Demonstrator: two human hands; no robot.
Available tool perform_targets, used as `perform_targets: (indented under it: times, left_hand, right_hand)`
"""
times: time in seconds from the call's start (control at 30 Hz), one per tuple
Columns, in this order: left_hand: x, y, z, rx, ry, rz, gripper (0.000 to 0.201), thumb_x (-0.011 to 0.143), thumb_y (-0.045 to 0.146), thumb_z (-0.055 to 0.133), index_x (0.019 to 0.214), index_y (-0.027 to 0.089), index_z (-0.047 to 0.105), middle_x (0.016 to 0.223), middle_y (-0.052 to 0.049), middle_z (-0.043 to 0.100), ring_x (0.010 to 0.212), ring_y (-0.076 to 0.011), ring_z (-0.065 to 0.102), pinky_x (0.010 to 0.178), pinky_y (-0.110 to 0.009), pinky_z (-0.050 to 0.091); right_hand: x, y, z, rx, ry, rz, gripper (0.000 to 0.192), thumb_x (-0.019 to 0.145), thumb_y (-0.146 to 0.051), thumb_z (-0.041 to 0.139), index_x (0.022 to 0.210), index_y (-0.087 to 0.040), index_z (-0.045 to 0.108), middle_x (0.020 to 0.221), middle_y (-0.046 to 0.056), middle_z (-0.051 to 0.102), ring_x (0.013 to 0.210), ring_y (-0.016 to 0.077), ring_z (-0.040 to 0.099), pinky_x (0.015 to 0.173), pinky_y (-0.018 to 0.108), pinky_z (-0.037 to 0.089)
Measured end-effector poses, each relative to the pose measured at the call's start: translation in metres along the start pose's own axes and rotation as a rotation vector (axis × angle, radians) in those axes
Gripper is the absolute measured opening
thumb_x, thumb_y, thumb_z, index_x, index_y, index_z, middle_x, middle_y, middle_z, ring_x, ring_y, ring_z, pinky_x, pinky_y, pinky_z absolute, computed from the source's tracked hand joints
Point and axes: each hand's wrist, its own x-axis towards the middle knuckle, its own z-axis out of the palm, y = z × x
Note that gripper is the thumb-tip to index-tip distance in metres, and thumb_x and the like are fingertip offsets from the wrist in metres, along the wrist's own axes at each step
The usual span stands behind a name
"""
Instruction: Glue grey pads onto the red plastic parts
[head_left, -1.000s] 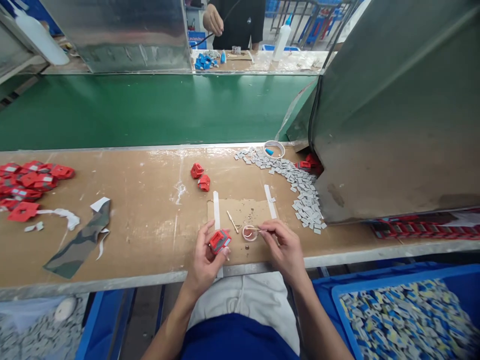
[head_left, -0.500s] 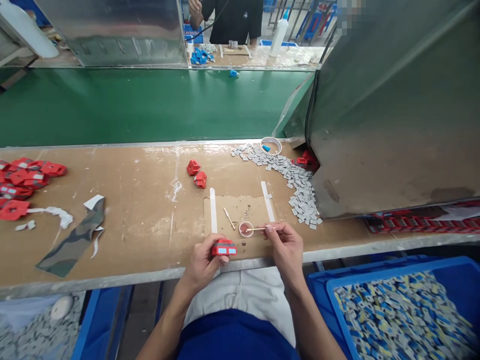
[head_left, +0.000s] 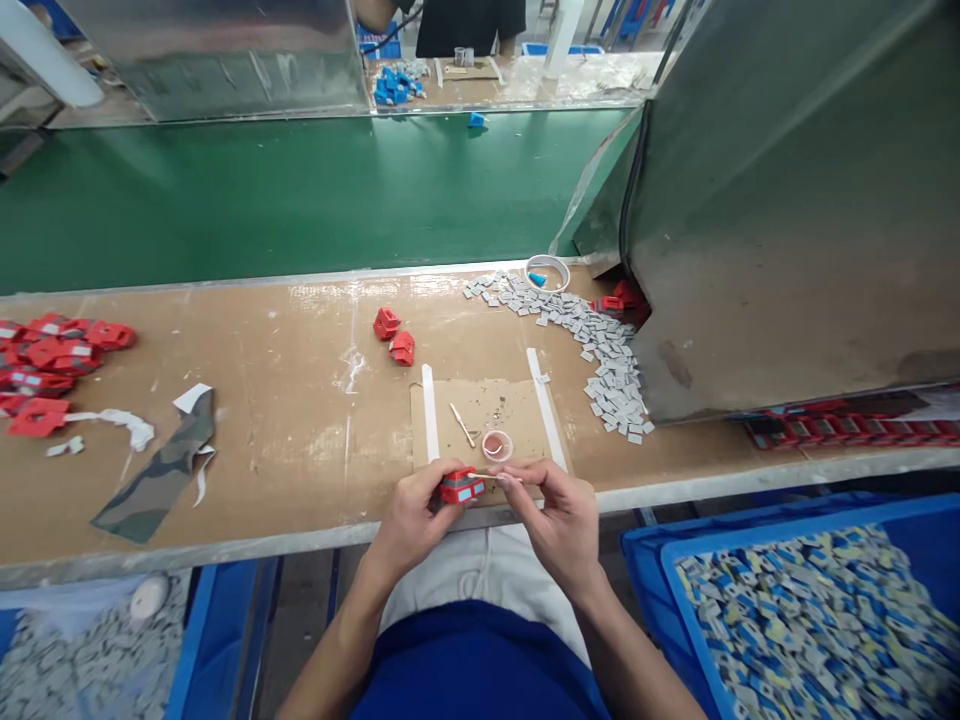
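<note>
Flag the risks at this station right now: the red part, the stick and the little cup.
1. The left hand holds the red part at the bench edge; a slip would likely drop it to the lap or floor.
2. The right hand brings the thin stick to the part; whatever is on its tip could smear.
3. The small cup sits just past the hands, easy to knock.

Right hand point(head_left: 559, 515): withdrawn from the small round clear dish point(head_left: 497, 445) to lower centre; its thin stick point(head_left: 487, 477) now touches the red block-shaped plastic part point(head_left: 460, 487). Left hand point(head_left: 411, 515): part raised, hands brought together.
</note>
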Motion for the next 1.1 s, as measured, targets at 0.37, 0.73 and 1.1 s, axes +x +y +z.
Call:
perform_targets:
  times: [0.37,0.73,1.1]
  left_hand:
    - [-0.001,0.0,0.002,0.066,0.036,0.091,0.019,0.09,0.019,0.063,0.109,0.017,0.067,0.099,-0.008,0.078,0.085,-0.0175,0.074,0.073,-0.022,0.055]
    - [-0.002,-0.002,0.003,0.05,0.059,0.119,0.02,0.09,0.016,0.062,0.11,0.017,0.067,0.102,-0.008,0.078,0.089,-0.0179,0.075,0.077,-0.023,0.056]
    - [-0.001,-0.002,0.0,-0.058,0.035,-0.004,0.016,0.089,0.022,0.064,0.105,0.018,0.066,0.095,-0.006,0.076,0.076,-0.0161,0.072,0.066,-0.022,0.055]
  right_hand:
    - [-0.003,0.004,0.003,0.007,-0.011,-0.059,0.012,0.092,-0.016,0.068,0.081,-0.021,0.066,0.085,0.006,0.08,0.079,0.0188,0.078,0.071,0.025,0.062]
    - [-0.003,0.005,0.007,0.044,-0.034,-0.051,0.013,0.093,-0.018,0.067,0.081,-0.02,0.065,0.085,0.006,0.079,0.078,0.0186,0.077,0.071,0.026,0.061]
    - [0.008,0.036,-0.011,-0.081,0.147,-0.023,0.01,0.094,-0.024,0.067,0.086,-0.023,0.073,0.098,0.007,0.073,0.094,0.0209,0.07,0.083,0.034,0.057]
